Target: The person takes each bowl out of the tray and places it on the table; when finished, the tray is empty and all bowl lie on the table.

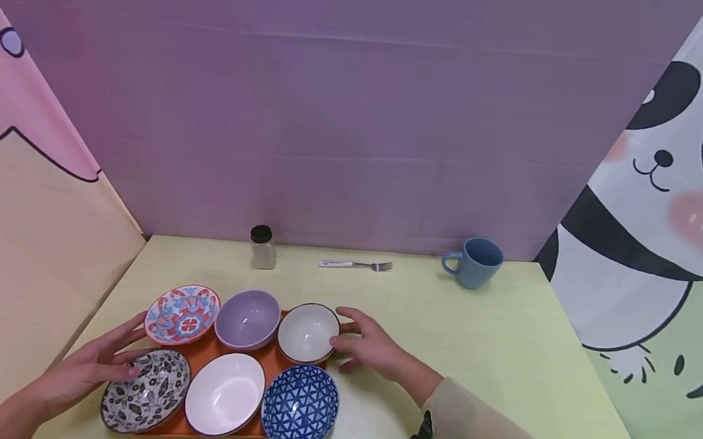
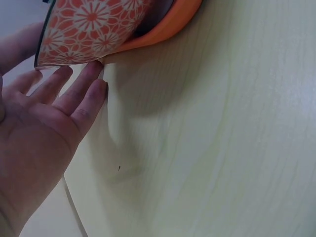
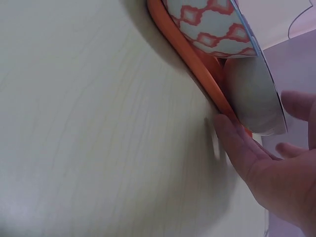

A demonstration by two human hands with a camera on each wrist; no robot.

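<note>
An orange tray [image 1: 200,355] carries several bowls. My left hand [image 1: 86,371] is at its left side, with the thumb over the rim of a black-and-white patterned bowl [image 1: 152,392]. In the left wrist view, the fingers [image 2: 89,94] extend, fairly straight, under this bowl's orange floral outside, near the tray edge. At the right side, my right hand [image 1: 373,343] lies beside a white bowl with a dark rim [image 1: 308,333]. Its lowest finger [image 3: 232,136] touches the tray's edge in the right wrist view, and the others are spread near the bowl.
Also on the tray are a red-and-blue patterned bowl [image 1: 182,314], a purple bowl [image 1: 248,320], a white bowl [image 1: 225,394] and a blue patterned bowl [image 1: 299,408]. Behind stand a black-lidded jar [image 1: 263,249], a fork [image 1: 354,265] and a blue mug [image 1: 479,264], before a purple backdrop [image 1: 357,131].
</note>
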